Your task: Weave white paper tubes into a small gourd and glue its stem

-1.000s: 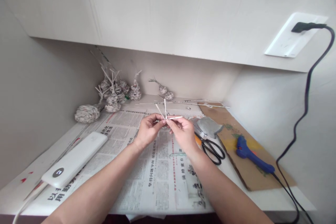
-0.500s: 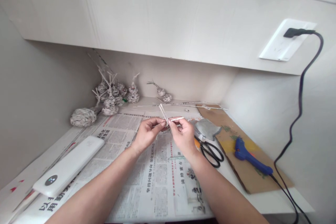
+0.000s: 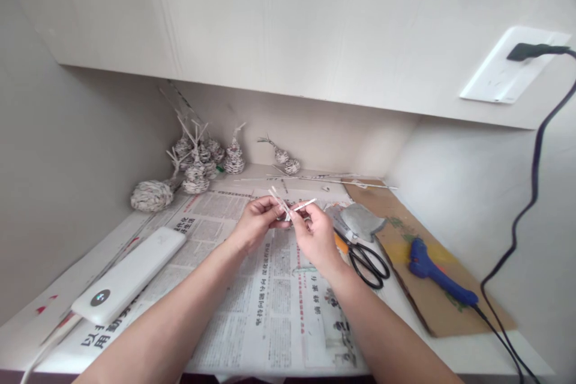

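Observation:
Over the newspaper, both my hands meet at a small woven paper piece, mostly hidden by the fingers. Thin rolled paper strips (image 3: 278, 198) stick up from it between the hands. My left hand (image 3: 257, 221) pinches the piece at the base of these strips, thumb and forefinger closed. My right hand (image 3: 315, 231) is closed on another paper strip (image 3: 306, 204), which points out to the right past its fingertips. Beside my right wrist lie black-handled scissors (image 3: 369, 265) and a grey cloth-like piece (image 3: 362, 220).
Several woven paper gourds (image 3: 195, 174) stand at the back left; a smaller one (image 3: 291, 165) lies nearer the middle. Long paper sticks (image 3: 324, 180) lie behind my hands. A white power bank (image 3: 130, 276) is at left. A blue glue gun (image 3: 443, 279) rests on cardboard (image 3: 423, 306), its cord trailing right.
The view has shifted slightly, so the surroundings sit a little further right. The upright strips lean more to the left, and the strip at my right hand tilts up more. Both hands keep their grip.

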`<control>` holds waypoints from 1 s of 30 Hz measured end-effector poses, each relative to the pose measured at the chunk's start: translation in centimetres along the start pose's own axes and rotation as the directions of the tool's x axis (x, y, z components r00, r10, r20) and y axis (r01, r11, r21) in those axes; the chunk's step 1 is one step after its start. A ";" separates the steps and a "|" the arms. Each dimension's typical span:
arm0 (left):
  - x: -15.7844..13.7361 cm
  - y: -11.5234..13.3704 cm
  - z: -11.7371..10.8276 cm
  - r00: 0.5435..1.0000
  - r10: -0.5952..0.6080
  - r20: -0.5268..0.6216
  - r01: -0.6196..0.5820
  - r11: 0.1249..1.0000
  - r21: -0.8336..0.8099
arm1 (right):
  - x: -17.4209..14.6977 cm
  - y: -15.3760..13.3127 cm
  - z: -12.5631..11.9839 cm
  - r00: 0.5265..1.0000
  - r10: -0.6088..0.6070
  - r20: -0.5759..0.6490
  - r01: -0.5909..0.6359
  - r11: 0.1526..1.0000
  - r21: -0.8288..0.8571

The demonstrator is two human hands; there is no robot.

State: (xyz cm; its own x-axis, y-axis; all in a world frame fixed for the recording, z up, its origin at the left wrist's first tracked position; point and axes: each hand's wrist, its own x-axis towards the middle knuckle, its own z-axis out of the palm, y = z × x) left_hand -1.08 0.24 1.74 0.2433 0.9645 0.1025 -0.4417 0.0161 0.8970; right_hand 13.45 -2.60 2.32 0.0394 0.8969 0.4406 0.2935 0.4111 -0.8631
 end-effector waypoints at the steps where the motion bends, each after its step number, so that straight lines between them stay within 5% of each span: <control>1: 0.0 -0.1 0.0 1.000 0.004 -0.005 -0.004 1.000 -0.010 | 0.0 -0.1 0.1 1.000 0.009 -0.005 -0.009 1.000 0.007; 9: 0.2 -0.5 0.0 0.999 0.001 0.032 0.000 0.999 -0.046 | 0.3 0.4 -0.1 0.997 0.077 -0.008 -0.076 0.993 0.096; 21: 0.2 -0.5 0.2 0.980 0.165 0.115 -0.172 0.984 0.052 | 0.4 0.2 -0.3 0.970 0.229 0.075 -0.241 0.940 0.242; 30: 0.2 -0.6 0.3 0.975 0.208 0.083 -0.217 0.969 0.120 | 0.0 -0.3 0.7 0.981 0.192 0.038 -0.194 0.927 0.321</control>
State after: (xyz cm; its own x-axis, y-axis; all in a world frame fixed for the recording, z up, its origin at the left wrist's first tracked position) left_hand -0.54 0.37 1.32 0.2169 0.9216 0.3219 -0.3769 -0.2251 0.8985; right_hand 12.71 -2.64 2.41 0.0587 0.9645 0.2573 -0.0422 0.2599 -0.9647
